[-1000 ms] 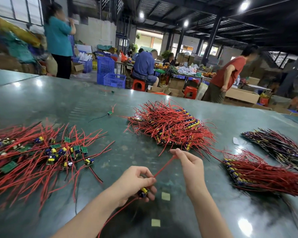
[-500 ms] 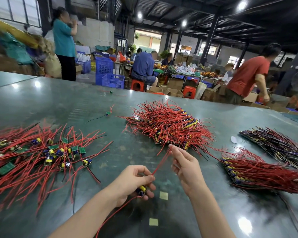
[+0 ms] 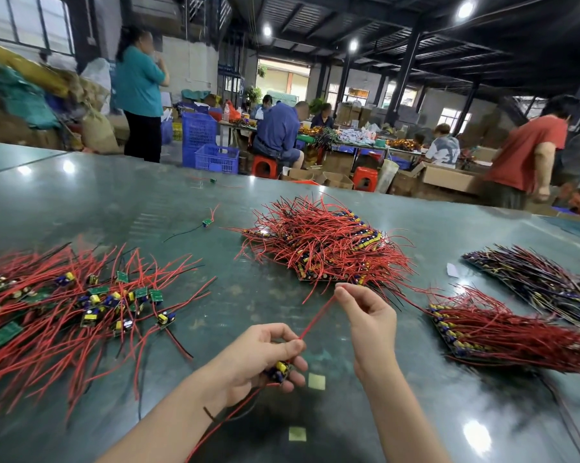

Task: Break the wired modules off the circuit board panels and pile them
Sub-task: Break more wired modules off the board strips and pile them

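Observation:
My left hand point(image 3: 258, 357) grips a small wired module point(image 3: 279, 369) with yellow and blue parts, low in the middle of the view. Its red wire point(image 3: 317, 317) runs up and right to my right hand point(image 3: 368, 324), which pinches the wire's end between thumb and finger. A loose pile of separated modules point(image 3: 91, 305) with red wires lies on the left. Stacked circuit board panels point(image 3: 328, 248) with red wires sit just beyond my hands. More panels point(image 3: 495, 332) lie at the right.
A dark green glossy table point(image 3: 141, 208) holds everything. A darker panel stack point(image 3: 536, 279) lies far right. One stray module point(image 3: 207, 222) sits behind the pile. Small yellow squares point(image 3: 316, 381) lie near my hands. People work at benches beyond the table's far edge.
My right hand has slid along the red wire to its end, closing to a pinch. My left hand keeps hold of the module.

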Action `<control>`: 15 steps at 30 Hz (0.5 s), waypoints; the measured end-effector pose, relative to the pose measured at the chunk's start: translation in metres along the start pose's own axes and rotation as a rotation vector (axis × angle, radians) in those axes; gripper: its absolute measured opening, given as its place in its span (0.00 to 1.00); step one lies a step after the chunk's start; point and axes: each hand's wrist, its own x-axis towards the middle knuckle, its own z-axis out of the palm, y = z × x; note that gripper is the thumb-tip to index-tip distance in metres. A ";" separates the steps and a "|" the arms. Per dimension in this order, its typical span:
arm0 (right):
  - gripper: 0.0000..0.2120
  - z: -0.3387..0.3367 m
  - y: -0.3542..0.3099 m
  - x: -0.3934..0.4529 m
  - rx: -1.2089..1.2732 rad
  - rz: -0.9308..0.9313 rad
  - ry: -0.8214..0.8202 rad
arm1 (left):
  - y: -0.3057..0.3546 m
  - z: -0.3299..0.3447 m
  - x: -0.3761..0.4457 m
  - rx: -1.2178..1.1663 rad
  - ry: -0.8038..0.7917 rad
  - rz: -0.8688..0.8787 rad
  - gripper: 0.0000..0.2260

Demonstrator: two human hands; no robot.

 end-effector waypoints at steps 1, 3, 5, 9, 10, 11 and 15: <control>0.10 0.000 0.001 0.000 -0.016 -0.027 0.012 | 0.000 0.001 0.000 -0.017 -0.006 -0.011 0.04; 0.11 0.000 0.001 -0.001 -0.029 -0.049 0.024 | 0.001 0.002 -0.002 -0.045 -0.020 -0.025 0.04; 0.10 0.000 0.001 0.000 0.018 0.024 0.020 | 0.003 0.002 -0.003 -0.041 -0.020 -0.018 0.04; 0.06 -0.001 0.003 0.004 0.255 0.433 0.013 | 0.002 0.003 -0.003 0.030 0.001 0.029 0.04; 0.06 -0.001 0.004 0.005 0.298 0.492 -0.001 | 0.001 0.003 -0.003 0.052 0.005 0.034 0.05; 0.05 0.000 0.005 0.005 0.312 0.522 -0.019 | 0.000 0.003 -0.004 0.070 0.014 0.039 0.05; 0.07 0.006 0.002 -0.001 0.178 0.498 -0.115 | 0.004 -0.001 -0.002 0.050 0.221 0.131 0.06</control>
